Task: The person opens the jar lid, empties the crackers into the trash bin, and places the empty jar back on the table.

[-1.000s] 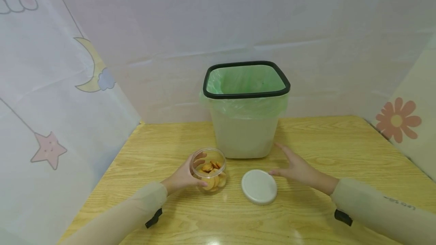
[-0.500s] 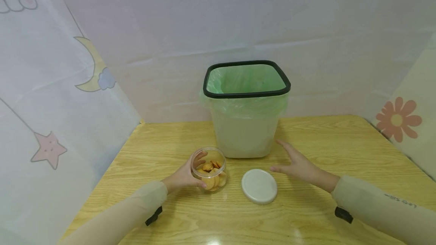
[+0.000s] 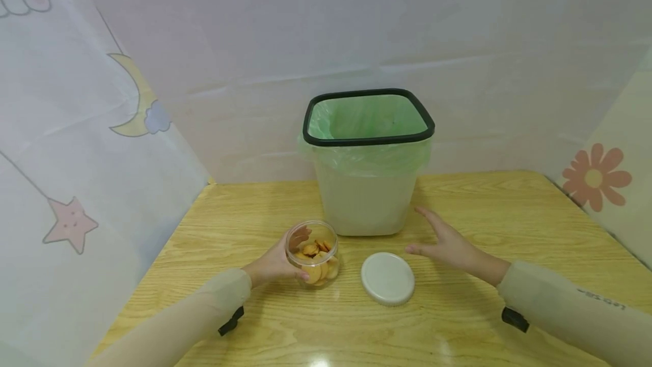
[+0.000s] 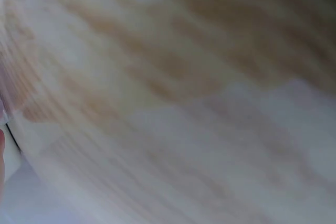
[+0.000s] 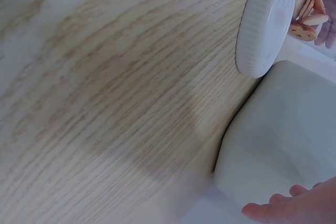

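Since the frame a second earlier, the right hand (image 3: 448, 245) had drifted up and away from the one white lid (image 3: 387, 278), its fingers straight and spread, holding nothing, near the foot of the single bin (image 3: 368, 197). One clear jar (image 3: 312, 252) of round biscuits stood open on the wooden table (image 3: 509, 208), just left of the lid and apart from it. Its side was gripped by the left hand (image 3: 272, 265), fingers curled round the wall. One green liner (image 3: 367, 120) lined the bin.
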Motion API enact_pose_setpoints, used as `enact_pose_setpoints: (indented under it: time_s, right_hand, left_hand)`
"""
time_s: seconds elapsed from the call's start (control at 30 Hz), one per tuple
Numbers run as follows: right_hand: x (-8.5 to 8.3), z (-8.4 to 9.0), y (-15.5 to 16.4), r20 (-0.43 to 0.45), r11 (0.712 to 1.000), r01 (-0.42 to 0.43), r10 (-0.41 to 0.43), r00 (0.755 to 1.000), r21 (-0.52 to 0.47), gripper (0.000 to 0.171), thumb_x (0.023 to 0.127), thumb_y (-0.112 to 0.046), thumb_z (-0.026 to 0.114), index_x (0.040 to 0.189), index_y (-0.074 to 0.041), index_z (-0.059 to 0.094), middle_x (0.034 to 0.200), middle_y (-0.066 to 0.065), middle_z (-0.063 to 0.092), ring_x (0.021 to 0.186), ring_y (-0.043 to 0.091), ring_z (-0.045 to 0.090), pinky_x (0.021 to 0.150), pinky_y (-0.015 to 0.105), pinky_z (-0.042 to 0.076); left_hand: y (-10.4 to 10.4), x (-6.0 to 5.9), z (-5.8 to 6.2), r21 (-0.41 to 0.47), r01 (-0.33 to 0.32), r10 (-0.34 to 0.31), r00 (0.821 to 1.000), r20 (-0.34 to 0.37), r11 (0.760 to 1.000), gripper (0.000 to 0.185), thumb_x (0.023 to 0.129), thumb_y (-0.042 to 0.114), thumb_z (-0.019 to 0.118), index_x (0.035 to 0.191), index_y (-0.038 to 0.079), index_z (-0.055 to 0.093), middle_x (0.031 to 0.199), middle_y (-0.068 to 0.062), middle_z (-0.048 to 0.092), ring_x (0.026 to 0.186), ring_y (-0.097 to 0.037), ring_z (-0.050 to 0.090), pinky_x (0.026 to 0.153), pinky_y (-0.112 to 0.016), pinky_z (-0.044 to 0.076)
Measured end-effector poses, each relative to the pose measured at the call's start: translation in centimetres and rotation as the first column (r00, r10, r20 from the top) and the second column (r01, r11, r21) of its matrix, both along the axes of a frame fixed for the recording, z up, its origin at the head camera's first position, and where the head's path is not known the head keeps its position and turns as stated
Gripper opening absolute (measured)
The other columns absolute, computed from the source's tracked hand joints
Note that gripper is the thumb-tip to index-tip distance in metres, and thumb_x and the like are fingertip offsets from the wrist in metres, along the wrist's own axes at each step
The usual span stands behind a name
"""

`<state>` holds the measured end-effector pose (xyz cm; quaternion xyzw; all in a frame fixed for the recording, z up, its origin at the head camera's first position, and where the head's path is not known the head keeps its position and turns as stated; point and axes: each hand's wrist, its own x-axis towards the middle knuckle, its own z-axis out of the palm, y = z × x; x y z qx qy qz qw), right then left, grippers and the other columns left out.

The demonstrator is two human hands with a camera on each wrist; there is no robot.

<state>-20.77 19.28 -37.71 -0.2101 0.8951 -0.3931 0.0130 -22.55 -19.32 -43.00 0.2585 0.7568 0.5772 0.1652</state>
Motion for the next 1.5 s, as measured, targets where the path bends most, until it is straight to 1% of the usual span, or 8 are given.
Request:
enact_pose_setpoints:
  time_s: [0.1,0.23,0.33,0.43,0.57,0.83,1.2,1.5]
  right_hand:
    - [-0.1,0.0,0.0,-0.001,1.000,0.004,-0.004,1.000,0.003,0.096,0.084,-0.029,0.078,0.147,0.013,0.019,0.148,0.039,0.021,0.133,0.059,0.021,0.102,0.071,0.025]
    - [-0.2,0.0,0.1,-0.001,1.000,0.010,-0.010,1.000,0.002,0.095,0.084,-0.029,0.077,0.147,0.013,0.019,0.148,0.039,0.021,0.133,0.058,0.021,0.102,0.070,0.025]
    - [-0.3,0.0,0.1,0.005,1.000,0.017,-0.017,1.000,0.004,0.095,0.084,-0.029,0.077,0.147,0.013,0.019,0.148,0.039,0.020,0.133,0.058,0.021,0.102,0.070,0.025]
    - [-0.4,0.2,0.1,0.005,1.000,0.022,-0.022,1.000,0.003,0.095,0.084,-0.028,0.077,0.147,0.013,0.019,0.148,0.039,0.020,0.133,0.058,0.021,0.102,0.070,0.024]
    - [-0.5,0.6,0.1,-0.002,1.000,0.025,-0.025,1.000,0.001,0.095,0.084,-0.029,0.077,0.147,0.014,0.019,0.148,0.039,0.020,0.134,0.058,0.020,0.103,0.070,0.024]
    - [-0.7,1.1,0.2,0.010,1.000,0.022,-0.022,1.000,0.001,0.096,0.085,-0.029,0.076,0.147,0.013,0.018,0.150,0.038,0.018,0.135,0.057,0.019,0.103,0.070,0.023]
    - [-0.7,0.9,0.3,0.027,1.000,0.021,-0.021,0.999,-0.014,0.099,0.085,-0.034,0.076,0.148,0.012,0.016,0.151,0.037,0.016,0.136,0.057,0.016,0.104,0.070,0.020]
    - [-0.7,1.4,0.2,-0.026,0.999,0.040,-0.040,0.999,-0.013,0.096,0.084,-0.031,0.077,0.147,0.013,0.020,0.149,0.037,0.021,0.135,0.056,0.021,0.104,0.069,0.023]
  left_hand:
    - [0.0,0.0,-0.1,0.012,0.012,-0.012,1.000,-0.011,1.000,0.112,0.072,0.022,0.088,0.154,0.008,0.013,0.156,-0.022,0.019,0.141,-0.044,0.020,0.110,-0.058,0.024]
    - [0.1,-0.1,-0.3,0.012,0.021,-0.020,0.998,-0.059,1.000,0.110,0.071,0.024,0.089,0.153,0.007,0.017,0.156,-0.021,0.021,0.140,-0.043,0.023,0.111,-0.057,0.025]
    - [0.2,0.0,-0.3,0.016,0.025,-0.024,0.997,-0.073,1.000,0.111,0.071,0.026,0.089,0.152,0.005,0.016,0.155,-0.023,0.022,0.140,-0.044,0.023,0.111,-0.057,0.024]
    - [0.2,0.0,-0.2,0.024,0.026,-0.024,0.998,-0.061,0.999,0.111,0.072,0.028,0.088,0.152,0.004,0.015,0.155,-0.023,0.021,0.141,-0.045,0.020,0.109,-0.059,0.028]
    - [0.2,0.0,0.0,0.032,0.014,-0.013,0.999,-0.038,0.999,0.108,0.075,0.024,0.086,0.153,0.005,0.014,0.156,-0.022,0.020,0.142,-0.044,0.019,0.107,-0.058,0.031]
    - [0.1,0.2,0.1,0.035,-0.006,0.007,1.000,-0.025,0.999,0.109,0.074,0.019,0.086,0.153,0.003,0.012,0.156,-0.020,0.019,0.142,-0.042,0.020,0.111,-0.057,0.023]
    - [-0.1,0.2,-0.2,0.036,-0.010,0.012,0.998,-0.055,0.999,0.111,0.073,0.020,0.087,0.152,0.002,0.012,0.156,-0.022,0.017,0.142,-0.043,0.018,0.111,-0.059,0.023]
    - [-0.2,0.3,0.0,0.021,-0.028,0.029,0.998,-0.050,0.999,0.108,0.076,0.021,0.085,0.153,0.003,0.012,0.156,-0.021,0.019,0.141,-0.043,0.021,0.110,-0.059,0.024]
